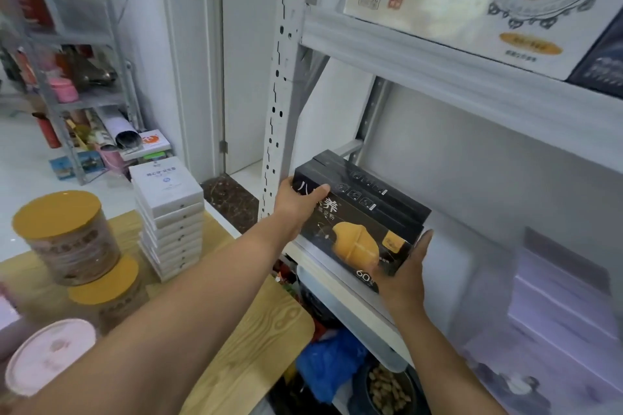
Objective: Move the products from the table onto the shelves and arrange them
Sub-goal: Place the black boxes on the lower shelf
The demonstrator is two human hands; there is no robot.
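Black boxes (360,212): two, held together one behind the other, front face with a yellow picture turned toward the room. They are at the left end of the middle shelf (448,256), low over its front edge, just beside the post (279,94). I cannot tell whether they rest on the shelf.
Left hand (296,204): grips the left end of the boxes, thumb curled over the front face. The other fingers go round behind and are hidden.
Right hand (404,274): palm under the lower right corner. Fingers (425,242) are straight and pressed together, lying up along the right end.
Arms: both bare, reaching from the desk (256,330) side up to the shelf.
Same shelf, right end: lilac boxes (559,296) stacked, blurred, well apart from the black ones.
Upper shelf: a big pale box (455,0) with a dark box just beside it at the right.
Below the shelf: a blue bag (330,364) and a dark bowl of brownish bits.
Desk: wood grain. Two tins (67,236) with yellow lids, one on the other. A pink tub (50,354) sits nearest the near edge.
White boxes (172,222): a tall stack at the far end of the desk.
Far rack (67,77): crowded with blurred goods, across the room at the left.
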